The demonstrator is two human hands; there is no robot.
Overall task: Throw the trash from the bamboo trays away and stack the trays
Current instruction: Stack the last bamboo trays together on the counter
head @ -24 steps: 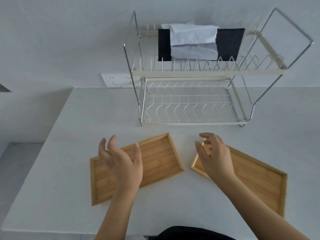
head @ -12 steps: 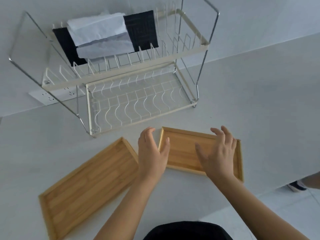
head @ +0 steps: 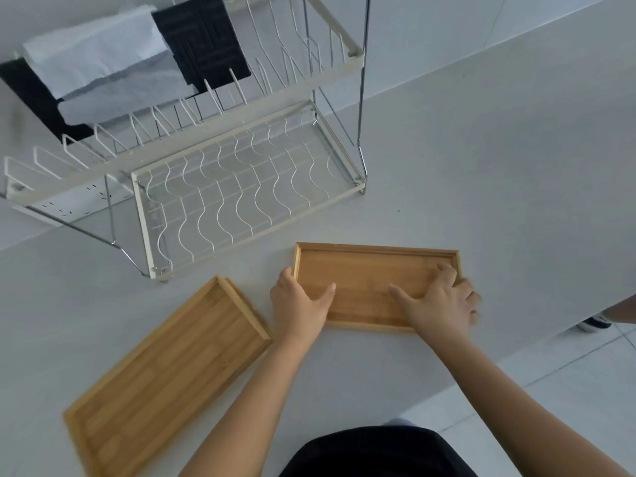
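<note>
Trays lie empty on the worktop [head: 481, 173]. Right tray [head: 364, 280] is gripped at both short ends, left hand [head: 299, 304] and right hand [head: 440, 304] with fingers [head: 447, 270] curled over its rims, likely to lift it onto the left tray [head: 165, 380]. Half a second ago both hands hovered spread above it.

1. Left tray [head: 165, 383]: near corner cut off by bottom edge.
2. Right tray [head: 364, 280]: both ends hidden under left hand [head: 299, 304] & right hand [head: 440, 304].
3. Dish rack [head: 220, 187]: top tier cut off by top edge.
4. Shoe [head: 593, 322] at right edge: only partly visible.
</note>
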